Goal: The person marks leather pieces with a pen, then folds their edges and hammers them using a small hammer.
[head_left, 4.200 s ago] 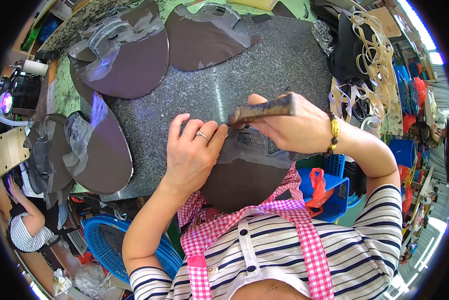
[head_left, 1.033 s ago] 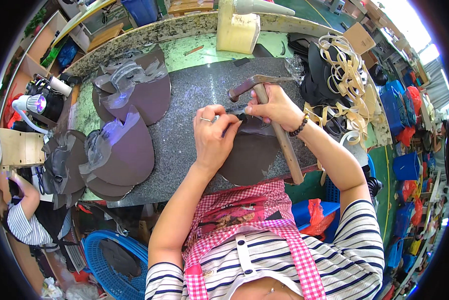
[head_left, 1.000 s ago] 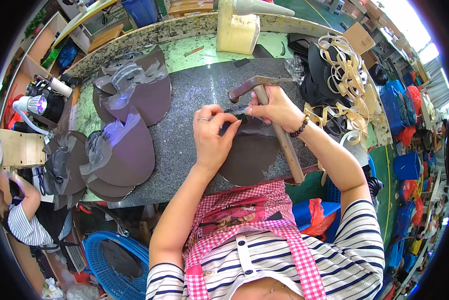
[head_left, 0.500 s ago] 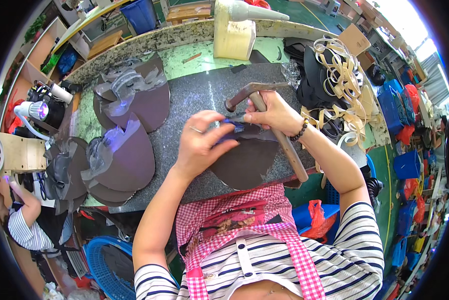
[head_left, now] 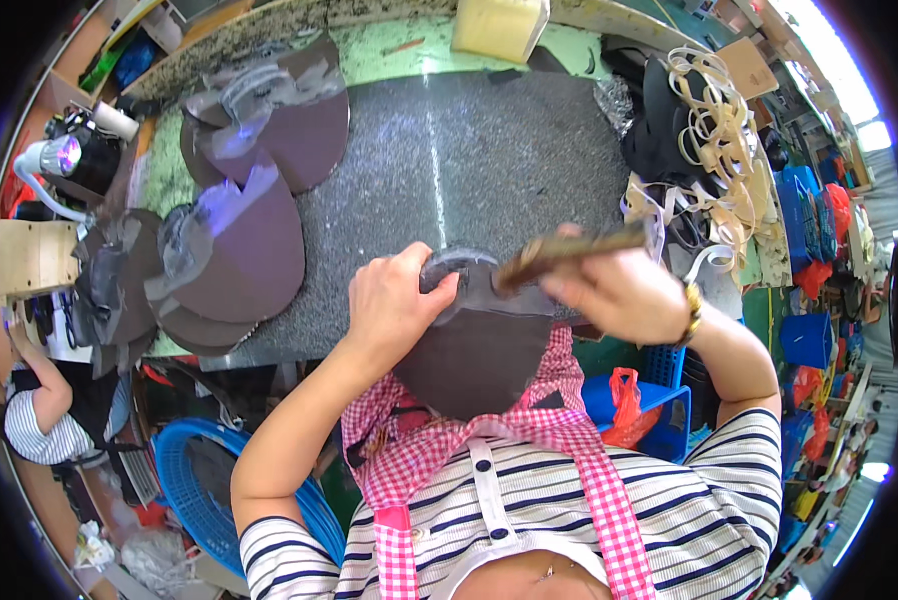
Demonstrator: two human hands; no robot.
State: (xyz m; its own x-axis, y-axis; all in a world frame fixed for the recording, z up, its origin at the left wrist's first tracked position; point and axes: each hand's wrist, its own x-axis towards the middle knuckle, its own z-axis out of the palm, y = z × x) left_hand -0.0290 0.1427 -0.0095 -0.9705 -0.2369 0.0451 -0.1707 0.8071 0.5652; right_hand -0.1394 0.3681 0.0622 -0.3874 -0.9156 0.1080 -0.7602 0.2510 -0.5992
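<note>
In front of me, at the near edge of the dark stone slab (head_left: 509,150), lies a dark brown, rounded, leather-like panel (head_left: 474,365), part of it reaching past the edge over my apron. A curved grey strip edges its far side. My left hand (head_left: 394,305) is closed on the panel's left far corner, thumb pressed by the curved strip. My right hand (head_left: 629,295) is closed round a hammer (head_left: 569,257), its head blurred by motion over the panel's right far corner. The hand hides most of the handle.
Stacked brown panels with grey flaps (head_left: 254,240) lie at the left. Cream strips (head_left: 709,120) and black pieces heap up at the right. A yellowish block (head_left: 499,25) stands at the back, a lamp (head_left: 64,155) far left. Blue baskets (head_left: 184,480) stand below; another person sits at left.
My left hand has gone from pinching above the panel to gripping its corner. The hammer has turned and swung lower right, close to the panel. The panel sits nearer my body.
</note>
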